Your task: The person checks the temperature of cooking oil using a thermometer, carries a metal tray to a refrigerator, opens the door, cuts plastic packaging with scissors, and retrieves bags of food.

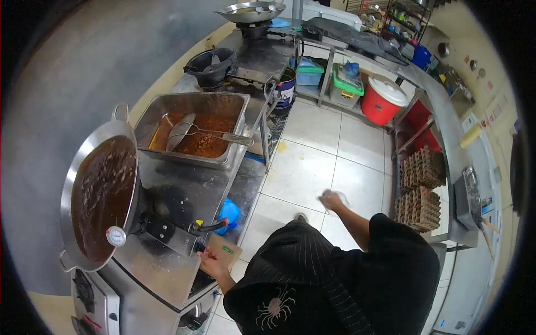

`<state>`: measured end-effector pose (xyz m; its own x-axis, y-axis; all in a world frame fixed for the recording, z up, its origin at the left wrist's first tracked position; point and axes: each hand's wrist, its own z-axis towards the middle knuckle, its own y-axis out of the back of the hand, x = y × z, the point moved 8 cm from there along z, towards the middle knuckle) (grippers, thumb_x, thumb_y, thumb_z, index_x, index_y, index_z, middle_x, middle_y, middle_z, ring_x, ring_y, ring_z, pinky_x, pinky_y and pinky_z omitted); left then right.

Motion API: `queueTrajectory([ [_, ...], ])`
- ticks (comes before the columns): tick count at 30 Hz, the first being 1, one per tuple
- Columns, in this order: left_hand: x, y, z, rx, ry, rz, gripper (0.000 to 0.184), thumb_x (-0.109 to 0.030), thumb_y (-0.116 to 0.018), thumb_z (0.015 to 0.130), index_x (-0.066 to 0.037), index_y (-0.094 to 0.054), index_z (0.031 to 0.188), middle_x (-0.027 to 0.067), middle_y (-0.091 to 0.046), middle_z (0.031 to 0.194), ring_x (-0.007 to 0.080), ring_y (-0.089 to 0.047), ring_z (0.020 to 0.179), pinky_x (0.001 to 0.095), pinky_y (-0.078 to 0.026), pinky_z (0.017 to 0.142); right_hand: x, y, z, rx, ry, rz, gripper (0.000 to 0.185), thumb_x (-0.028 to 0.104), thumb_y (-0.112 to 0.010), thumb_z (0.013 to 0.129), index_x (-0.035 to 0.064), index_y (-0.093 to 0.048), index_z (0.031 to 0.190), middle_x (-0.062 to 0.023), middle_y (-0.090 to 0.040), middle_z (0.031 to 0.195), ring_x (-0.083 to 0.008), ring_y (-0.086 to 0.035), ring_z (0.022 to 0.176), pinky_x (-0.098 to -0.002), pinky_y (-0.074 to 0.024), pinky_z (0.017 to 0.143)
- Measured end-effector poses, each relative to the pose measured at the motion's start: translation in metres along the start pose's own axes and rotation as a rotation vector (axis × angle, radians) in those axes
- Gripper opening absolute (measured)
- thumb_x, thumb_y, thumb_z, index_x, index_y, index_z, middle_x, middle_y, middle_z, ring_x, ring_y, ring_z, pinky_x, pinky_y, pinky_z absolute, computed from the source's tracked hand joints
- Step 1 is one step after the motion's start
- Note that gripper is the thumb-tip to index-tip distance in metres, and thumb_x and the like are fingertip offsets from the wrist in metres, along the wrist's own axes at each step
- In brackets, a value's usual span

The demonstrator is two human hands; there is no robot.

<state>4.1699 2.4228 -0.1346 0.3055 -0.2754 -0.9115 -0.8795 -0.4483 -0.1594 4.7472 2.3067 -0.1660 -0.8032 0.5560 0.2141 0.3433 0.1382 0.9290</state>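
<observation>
Left hand [212,263] at round black knob [199,247] of burner [167,233], fingers curled, grip unclear; round metal wok [67,204] of brown liquid [106,190] on burner; right hand [333,199] blurred over tiled floor [304,173], finger state cannot be told; beyond wok, rectangular metal tray [192,99] on desk [192,177]

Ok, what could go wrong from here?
Spill: the wok holds plenty of brown liquid, and the left hand is close to the front of its burner; a knock might slop it.
Snag: a utensil handle juts over the tray rim and could be caught.
Scorching: cardboard sits near the burner; it might singe if lit. I can't see a flame.
</observation>
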Motion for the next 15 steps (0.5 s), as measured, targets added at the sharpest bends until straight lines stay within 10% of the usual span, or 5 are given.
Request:
queueTrajectory([
  [7, -0.003, -0.027, -0.014, 0.191, 0.134, -0.315, 0.046, -0.045, -0.043, 0.091, -0.003, -0.052, 0.106, -0.0019, -0.054, 0.083, 0.0061, -0.039, 0.064, 0.0198, -0.033, 0.057, -0.196, -0.136, -0.059, -0.289, -0.162, 0.199, 0.045, 0.046, -0.058, 0.075, 0.0048, -0.058, 0.058, -0.0188, -0.057, 0.064, -0.0354, -0.053, 0.06, -0.0452, -0.0429, 0.058],
  [10, -0.001, -0.041, -0.007, 0.649, 0.041, -0.47, 0.05, -0.047, -0.044, 0.09, -0.001, -0.05, 0.11, -0.0005, -0.054, 0.089, 0.0082, -0.043, 0.071, 0.0217, -0.038, 0.065, -0.252, -0.141, -0.081, 0.109, -0.372, 0.151, 0.037, 0.04, -0.043, 0.085, 0.011, -0.065, 0.094, -0.0135, -0.062, 0.101, -0.0345, -0.057, 0.096, -0.0433, -0.044, 0.084],
  [12, -0.001, -0.034, -0.026, 0.047, 0.095, -0.307, 0.055, -0.048, -0.046, 0.089, -0.001, -0.048, 0.116, 0.0034, -0.052, 0.103, 0.0137, -0.047, 0.09, 0.0269, -0.041, 0.081, -0.305, -0.15, -0.091, 0.006, -0.394, 0.137, 0.035, 0.04, -0.048, 0.082, 0.0105, -0.065, 0.091, -0.0153, -0.064, 0.09, -0.0368, -0.059, 0.083, -0.0473, -0.0451, 0.076],
  [14, -0.012, -0.049, -0.033, 0.102, 0.091, -0.285, 0.055, -0.044, -0.045, 0.09, 0.001, -0.044, 0.121, 0.0075, -0.049, 0.117, 0.0191, -0.045, 0.109, 0.0308, -0.038, 0.092, -0.328, -0.134, -0.102, -0.285, 0.024, 0.309, 0.041, 0.043, -0.049, 0.082, 0.0077, -0.063, 0.099, -0.0179, -0.063, 0.088, -0.0357, -0.059, 0.083, -0.0494, -0.0438, 0.074],
  [15, -0.007, -0.046, -0.027, 0.15, 0.002, -0.356, 0.053, -0.043, -0.043, 0.092, 0.002, -0.045, 0.12, 0.0098, -0.051, 0.115, 0.0203, -0.047, 0.108, 0.031, -0.039, 0.091, -0.385, -0.173, -0.091, -0.237, -0.154, 0.169, 0.035, 0.036, -0.048, 0.086, 0.0071, -0.063, 0.099, -0.0186, -0.063, 0.088, -0.0345, -0.059, 0.085, -0.0483, -0.0442, 0.074],
])
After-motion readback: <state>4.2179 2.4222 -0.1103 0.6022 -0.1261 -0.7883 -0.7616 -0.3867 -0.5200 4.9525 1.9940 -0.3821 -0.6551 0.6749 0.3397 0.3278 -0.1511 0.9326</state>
